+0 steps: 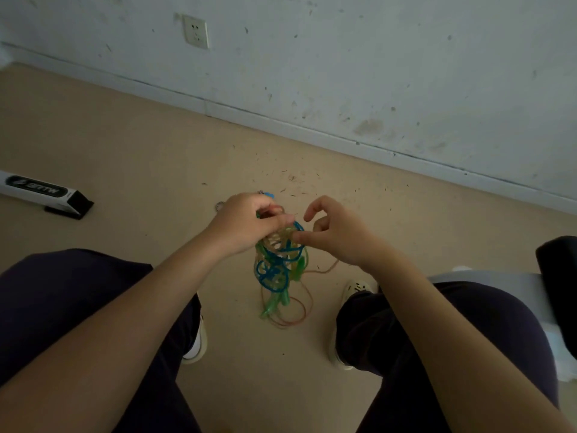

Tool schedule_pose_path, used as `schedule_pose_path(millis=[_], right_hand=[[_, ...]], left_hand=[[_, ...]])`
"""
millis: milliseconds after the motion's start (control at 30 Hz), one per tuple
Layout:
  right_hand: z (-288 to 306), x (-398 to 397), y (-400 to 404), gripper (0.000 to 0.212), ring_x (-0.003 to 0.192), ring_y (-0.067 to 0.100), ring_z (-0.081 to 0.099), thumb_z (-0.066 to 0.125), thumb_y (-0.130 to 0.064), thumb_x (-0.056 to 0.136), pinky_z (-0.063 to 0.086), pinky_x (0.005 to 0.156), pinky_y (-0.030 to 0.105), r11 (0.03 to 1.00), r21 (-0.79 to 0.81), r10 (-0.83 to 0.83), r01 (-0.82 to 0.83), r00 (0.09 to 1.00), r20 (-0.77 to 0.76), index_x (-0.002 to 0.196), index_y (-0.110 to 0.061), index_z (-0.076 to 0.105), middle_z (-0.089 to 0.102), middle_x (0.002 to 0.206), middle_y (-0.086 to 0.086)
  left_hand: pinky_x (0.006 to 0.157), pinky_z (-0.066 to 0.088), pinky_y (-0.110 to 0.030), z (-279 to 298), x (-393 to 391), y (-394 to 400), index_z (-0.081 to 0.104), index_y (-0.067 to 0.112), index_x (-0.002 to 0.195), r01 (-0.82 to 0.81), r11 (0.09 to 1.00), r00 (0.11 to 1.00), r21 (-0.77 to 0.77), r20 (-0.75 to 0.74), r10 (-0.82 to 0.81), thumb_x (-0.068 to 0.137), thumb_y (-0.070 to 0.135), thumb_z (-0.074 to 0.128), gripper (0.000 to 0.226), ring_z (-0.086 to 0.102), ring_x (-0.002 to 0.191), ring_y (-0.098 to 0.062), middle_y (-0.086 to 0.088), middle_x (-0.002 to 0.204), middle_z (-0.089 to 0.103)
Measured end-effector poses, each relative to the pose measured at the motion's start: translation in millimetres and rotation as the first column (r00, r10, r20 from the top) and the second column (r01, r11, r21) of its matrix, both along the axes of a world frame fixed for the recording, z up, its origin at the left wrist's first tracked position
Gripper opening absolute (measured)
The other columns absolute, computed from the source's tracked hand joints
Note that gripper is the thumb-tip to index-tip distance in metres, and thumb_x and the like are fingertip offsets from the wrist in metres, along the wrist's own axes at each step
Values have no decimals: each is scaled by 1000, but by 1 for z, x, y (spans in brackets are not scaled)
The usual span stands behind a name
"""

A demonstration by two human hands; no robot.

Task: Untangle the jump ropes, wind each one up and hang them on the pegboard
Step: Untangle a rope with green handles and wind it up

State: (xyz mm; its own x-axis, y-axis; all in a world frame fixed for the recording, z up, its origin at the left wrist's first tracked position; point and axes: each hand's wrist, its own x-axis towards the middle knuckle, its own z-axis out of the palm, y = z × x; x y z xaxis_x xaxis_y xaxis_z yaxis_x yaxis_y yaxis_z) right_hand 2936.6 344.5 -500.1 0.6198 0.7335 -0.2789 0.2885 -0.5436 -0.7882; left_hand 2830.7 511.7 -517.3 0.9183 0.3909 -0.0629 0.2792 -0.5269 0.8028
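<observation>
Where the beige floor [140, 145] meets the wall [374, 57], a pale skirting strip is seen running on a slant, and small dark flecks are scattered over the smooth floor near it. Scuffs and stains are spread across the whitish wall, on which a white socket plate [195, 31] is mounted. A long white box with a black end flap [46, 195] is laid flat on the floor at the left.

Between two knees in dark trousers, a tangle of jump ropes [276, 264] is held up above the floor, its lowest loops hanging down near or on the floor. Thin, glossy, plastic-looking cords in blue, green and a clear amber tone are knotted into rounded loops, with translucent green handles hanging at the bottom.

The top of the bundle is gripped by the left hand [246, 223], its fingers curled round the cords. A strand at the side of the bundle is pinched by the thumb and a lower finger of the right hand [337, 235], while its index finger is raised and bent clear of the rope. Light-coloured shoes [359, 289] are planted on the floor.
</observation>
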Motion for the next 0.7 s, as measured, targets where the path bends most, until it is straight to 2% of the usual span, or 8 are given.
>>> schedule_pose_path(millis=[100,167,267,333,400,500,600,700], right_hand=[[9,11,-6,23,37,1,39,79,-33,80,27,41,12,997,-82,3,7,992,129,87,-17,64,45,54,-9],[12,16,-9,16,43,2,39,77,-35,81,30,48,17,996,-90,-1,18,983,184,82,-20,70,46,55,-10],[6,16,-9,10,46,5,34,75,-30,84,32,52,24,996,55,-81,69,964,252,80,-21,72,42,51,-10],[2,14,-7,8,46,4,36,74,-24,85,34,52,24,985,155,-114,78,965,237,80,-20,70,42,50,-11],[-2,11,-3,11,51,5,43,72,-18,87,40,54,27,975,216,-86,45,980,181,79,-21,66,50,57,-8],[-9,5,3,12,57,11,53,70,-11,87,48,58,34,974,224,-51,21,990,130,79,-18,63,62,67,5],[-10,2,5,8,57,5,48,76,-12,83,42,56,26,975,221,-59,20,984,169,78,-14,69,60,64,-2],[-3,5,0,5,60,6,50,77,-10,81,42,58,23,945,325,-79,26,986,149,79,-10,73,63,68,0]], left_hand=[[64,47,-37,0,-3,5,68,19,75,3,979,990,205,-138,26,86,50,70,33,61,71,-12,9,74,66],[56,39,-33,1,-4,7,63,25,68,-22,974,984,227,-168,62,87,51,68,33,57,65,-12,9,68,61],[52,29,-28,3,-3,5,58,27,63,-56,961,983,271,-154,101,89,52,65,37,51,58,-8,11,61,54],[54,35,-27,2,-1,5,66,21,69,-77,984,991,162,-100,94,89,48,67,34,55,59,-9,8,63,60],[54,41,-21,2,1,1,73,9,83,-118,988,993,-100,-39,114,89,42,70,34,55,56,-2,4,69,66],[45,34,-5,4,3,-7,75,9,96,-110,938,994,-328,-38,103,85,34,76,27,49,45,9,15,68,60],[53,39,-6,3,3,-6,74,20,100,-38,947,995,-318,-97,7,83,32,79,22,59,57,8,15,77,64],[68,44,-20,-1,1,-1,72,25,102,-41,983,981,-179,-193,6,80,33,81,25,58,71,-3,17,75,61]])
